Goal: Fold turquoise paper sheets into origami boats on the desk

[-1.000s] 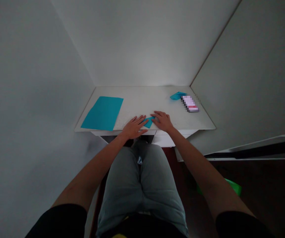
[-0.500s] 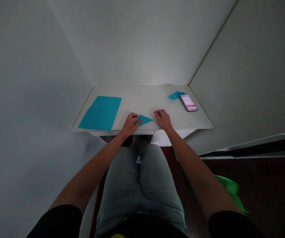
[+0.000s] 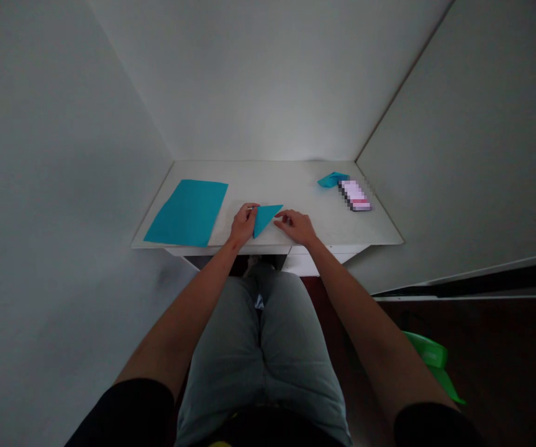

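Observation:
A small teal paper triangle (image 3: 264,217) lies near the front edge of the white table (image 3: 295,186), folded flat with one point toward me. My left hand (image 3: 243,225) pinches its left edge, fingers curled closed on the paper. On the right, my right hand (image 3: 295,225) rests beside the triangle with its fingertips at the paper's right corner; whether they grip it I cannot tell.
A flat teal sheet (image 3: 188,211) lies at the table's left. A folded teal paper piece (image 3: 330,179) and a blurred phone-like object (image 3: 354,195) sit at the back right. White walls close in on three sides. A green stool (image 3: 430,360) stands on the dark floor at right.
The hands lifted from pressing flat on the paper; the folded triangle turned and shifted slightly up and left, now pinched by my left hand.

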`<state>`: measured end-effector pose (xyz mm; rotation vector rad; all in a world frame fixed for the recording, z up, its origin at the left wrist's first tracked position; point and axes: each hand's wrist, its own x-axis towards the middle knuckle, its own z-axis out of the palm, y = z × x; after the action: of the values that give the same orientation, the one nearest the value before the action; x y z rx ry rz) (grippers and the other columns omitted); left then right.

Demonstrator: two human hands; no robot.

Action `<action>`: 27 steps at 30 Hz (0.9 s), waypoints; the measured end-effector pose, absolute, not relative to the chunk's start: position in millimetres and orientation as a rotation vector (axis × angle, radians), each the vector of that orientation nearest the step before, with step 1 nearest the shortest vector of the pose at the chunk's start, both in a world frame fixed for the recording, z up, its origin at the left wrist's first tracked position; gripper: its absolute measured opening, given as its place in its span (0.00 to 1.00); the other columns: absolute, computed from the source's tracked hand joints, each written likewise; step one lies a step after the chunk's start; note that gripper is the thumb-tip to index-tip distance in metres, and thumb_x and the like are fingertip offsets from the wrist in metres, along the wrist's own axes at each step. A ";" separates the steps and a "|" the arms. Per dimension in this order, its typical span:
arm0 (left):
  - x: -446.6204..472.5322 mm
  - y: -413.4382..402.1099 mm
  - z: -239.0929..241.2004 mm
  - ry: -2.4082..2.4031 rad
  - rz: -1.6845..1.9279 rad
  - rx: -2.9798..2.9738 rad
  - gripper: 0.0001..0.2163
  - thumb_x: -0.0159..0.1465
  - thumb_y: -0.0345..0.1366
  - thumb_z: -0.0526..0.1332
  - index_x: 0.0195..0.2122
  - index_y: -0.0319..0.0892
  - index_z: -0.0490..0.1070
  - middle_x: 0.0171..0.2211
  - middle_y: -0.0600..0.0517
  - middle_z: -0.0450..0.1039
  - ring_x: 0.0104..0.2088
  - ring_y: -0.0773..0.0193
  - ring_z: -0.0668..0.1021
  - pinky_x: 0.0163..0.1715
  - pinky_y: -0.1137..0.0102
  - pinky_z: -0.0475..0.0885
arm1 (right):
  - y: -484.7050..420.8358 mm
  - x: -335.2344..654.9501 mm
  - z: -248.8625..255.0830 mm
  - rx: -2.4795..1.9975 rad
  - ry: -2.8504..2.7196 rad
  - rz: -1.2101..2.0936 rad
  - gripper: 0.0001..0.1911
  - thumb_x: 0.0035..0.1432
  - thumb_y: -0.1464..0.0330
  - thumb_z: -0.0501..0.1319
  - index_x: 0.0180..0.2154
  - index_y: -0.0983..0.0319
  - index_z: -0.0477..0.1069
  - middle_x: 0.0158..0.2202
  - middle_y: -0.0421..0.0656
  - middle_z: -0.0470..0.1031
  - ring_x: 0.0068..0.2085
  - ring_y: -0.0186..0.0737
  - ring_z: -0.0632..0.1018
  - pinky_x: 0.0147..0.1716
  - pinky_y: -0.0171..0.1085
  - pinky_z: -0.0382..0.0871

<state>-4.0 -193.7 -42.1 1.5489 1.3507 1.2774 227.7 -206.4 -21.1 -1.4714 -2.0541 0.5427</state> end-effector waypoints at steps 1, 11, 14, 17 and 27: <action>-3.6 -193.3 -41.6 1.348 1.288 1.523 0.11 0.77 0.44 0.61 0.52 0.44 0.77 0.32 0.53 0.78 0.31 0.63 0.76 0.31 0.70 0.67 | -204.6 224.1 -22.1 -1.435 -2.052 0.584 0.13 0.70 0.56 0.66 0.51 0.53 0.83 0.41 0.40 0.84 0.38 0.41 0.80 0.45 0.41 0.69; -6.5 -191.8 -40.2 1.278 1.290 1.405 0.15 0.75 0.51 0.65 0.48 0.43 0.75 0.30 0.53 0.77 0.29 0.64 0.75 0.29 0.71 0.68 | -194.3 211.0 -32.5 -1.339 -1.928 0.736 0.12 0.68 0.58 0.63 0.44 0.57 0.81 0.39 0.41 0.84 0.35 0.41 0.79 0.40 0.38 0.70; -7.0 -193.3 -38.4 1.253 1.233 1.486 0.13 0.75 0.48 0.65 0.46 0.43 0.77 0.36 0.49 0.82 0.33 0.62 0.79 0.34 0.70 0.72 | -193.6 211.6 -33.3 -1.447 -1.923 0.717 0.13 0.67 0.57 0.64 0.43 0.59 0.81 0.38 0.44 0.84 0.36 0.43 0.79 0.39 0.39 0.70; -6.1 -198.2 -33.9 1.282 1.148 1.631 0.10 0.74 0.43 0.66 0.46 0.43 0.81 0.42 0.48 0.85 0.37 0.62 0.82 0.39 0.68 0.75 | -193.7 210.9 -32.1 -1.541 -1.937 0.697 0.13 0.65 0.59 0.65 0.43 0.60 0.82 0.40 0.47 0.86 0.39 0.46 0.81 0.41 0.40 0.71; -3.3 -218.1 -21.0 1.251 0.923 1.896 0.29 0.59 0.50 0.80 0.59 0.46 0.81 0.49 0.47 0.86 0.42 0.57 0.85 0.47 0.63 0.79 | -199.2 205.1 -23.8 -1.601 -1.912 0.609 0.12 0.59 0.63 0.66 0.44 0.58 0.81 0.41 0.45 0.87 0.40 0.48 0.82 0.39 0.39 0.70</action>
<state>-3.3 -218.1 -21.0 1.8960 1.2510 0.9228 205.1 -199.2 -23.8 -1.6008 -1.9117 0.6091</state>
